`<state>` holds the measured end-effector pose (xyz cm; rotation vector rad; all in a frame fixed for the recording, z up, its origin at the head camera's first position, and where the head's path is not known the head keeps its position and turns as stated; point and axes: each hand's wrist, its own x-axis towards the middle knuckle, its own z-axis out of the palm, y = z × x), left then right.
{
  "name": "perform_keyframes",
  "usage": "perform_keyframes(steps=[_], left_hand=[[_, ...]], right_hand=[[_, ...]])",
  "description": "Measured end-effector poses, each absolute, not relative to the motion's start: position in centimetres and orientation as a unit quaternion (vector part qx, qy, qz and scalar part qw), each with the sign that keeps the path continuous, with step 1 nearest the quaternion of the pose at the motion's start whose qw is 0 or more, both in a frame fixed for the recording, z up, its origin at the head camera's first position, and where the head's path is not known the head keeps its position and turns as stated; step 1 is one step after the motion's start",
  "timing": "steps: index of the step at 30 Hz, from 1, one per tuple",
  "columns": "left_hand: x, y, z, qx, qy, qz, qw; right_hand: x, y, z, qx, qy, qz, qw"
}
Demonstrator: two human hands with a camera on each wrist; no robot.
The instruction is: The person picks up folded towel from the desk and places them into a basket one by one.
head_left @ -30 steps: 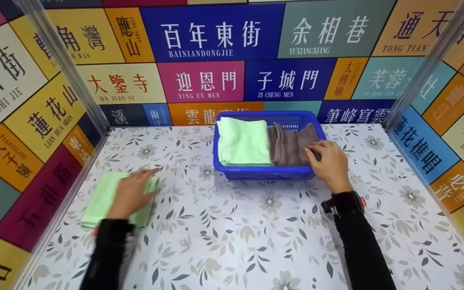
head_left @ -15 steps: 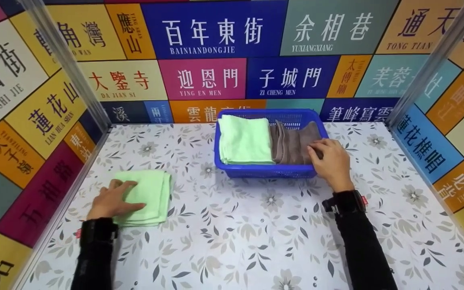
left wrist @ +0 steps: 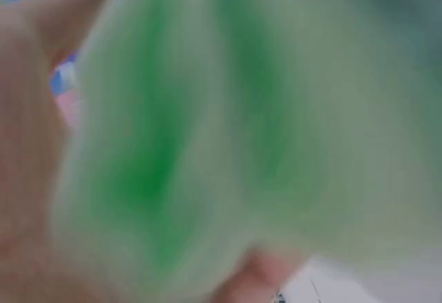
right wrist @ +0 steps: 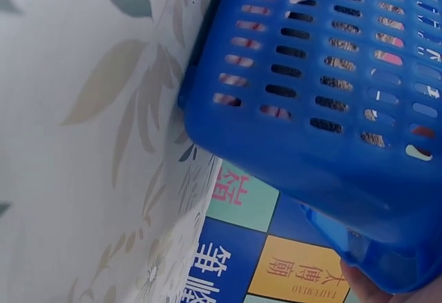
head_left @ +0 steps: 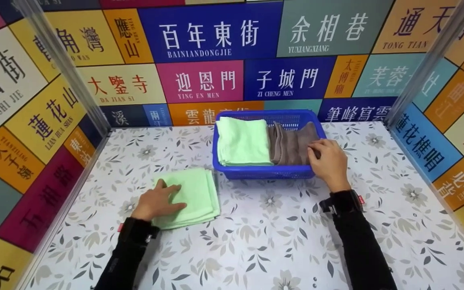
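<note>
A folded light green towel [head_left: 196,195] lies left of centre on the table, and my left hand [head_left: 155,204] grips its left side. Blurred green cloth [left wrist: 207,123] fills the left wrist view, with fingers at its left and bottom. At the back stands a blue plastic basket [head_left: 266,173]. Inside it, green folded towels [head_left: 244,141] take the left part and brown folded towels [head_left: 294,145] the right. My right hand [head_left: 329,165] holds the basket's right rim. In the right wrist view, a finger [right wrist: 362,286] shows at the basket's rim; the other fingers are out of sight.
A white table [head_left: 232,249] with a grey leaf pattern lies under everything. Coloured sign-printed walls [head_left: 204,80] enclose its back and both sides, the back one right behind the basket. Clear strips [head_left: 425,60] run up the corners.
My left hand first came down at the green towel on the left, then shifted right, and the towel came along towards the basket. My right hand has kept its place at the basket.
</note>
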<state>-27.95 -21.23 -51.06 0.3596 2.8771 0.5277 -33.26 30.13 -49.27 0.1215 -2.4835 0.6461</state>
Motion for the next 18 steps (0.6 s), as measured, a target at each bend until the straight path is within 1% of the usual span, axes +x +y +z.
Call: perform_keyframes(steps=[2, 5, 10, 13, 18], left_hand=[[-27.7, -21.7, -50.7, 0.137, 0.963, 0.2, 0.12], [-27.2, -21.8, -50.4, 0.155, 0.954, 0.216, 0.135], [-25.9, -20.3, -50.1, 0.175, 0.943, 0.228, 0.169], [-25.4, -19.3, -49.9, 0.182, 0.938, 0.236, 0.178], [-25.2, -17.4, -50.0, 0.18, 0.941, 0.225, 0.176]], right_hand=[[-33.2, 30.1, -49.4, 0.038, -0.928, 0.244, 0.28], [-33.2, 30.0, -49.4, 0.031, -0.928, 0.243, 0.281], [-33.3, 30.0, -49.4, 0.024, -0.928, 0.245, 0.28], [-33.3, 29.9, -49.4, 0.015, -0.927, 0.255, 0.275], [-33.2, 29.9, -49.3, -0.002, -0.928, 0.259, 0.267]])
